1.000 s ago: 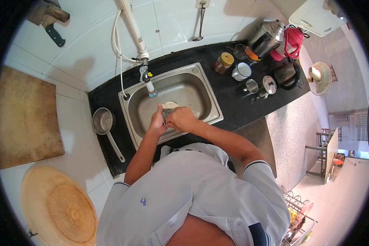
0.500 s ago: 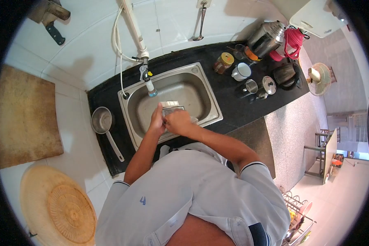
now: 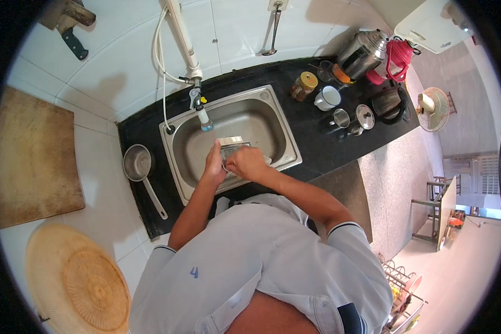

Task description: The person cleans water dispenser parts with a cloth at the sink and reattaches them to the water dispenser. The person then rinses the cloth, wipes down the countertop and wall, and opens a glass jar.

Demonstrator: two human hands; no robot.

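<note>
Over the near part of the steel sink (image 3: pixel 292 150), a small box-shaped thing (image 3: pixel 231 141) with a cream edge and a grey, glassy-looking face is held up. My left hand (image 3: pixel 214 162) grips it along its left side, thumb pointing up. Curled fingers of my right hand (image 3: pixel 247 163) press against its lower right face. Something pale (image 3: pixel 267 160) shows just past my right knuckles; its kind is unclear, and my fingers hide most of it. Beyond both hands, the tap (image 3: pixel 204 118) with its blue-tipped nozzle hangs over the basin.
A saucepan (image 3: pixel 138 163) sits left of the sink. To the right stand a jar (image 3: pixel 304 86), a white mug (image 3: pixel 328 98), a metal cup (image 3: pixel 338 119), a lidded pot (image 3: pixel 365 118) and a steel flask (image 3: pixel 362 53). The black counter (image 3: pixel 328 150) ends at the right.
My right hand has shifted slightly to the right and its fingers have opened out a little, baring more of the boxy thing's grey face. My left hand keeps its grip.
</note>
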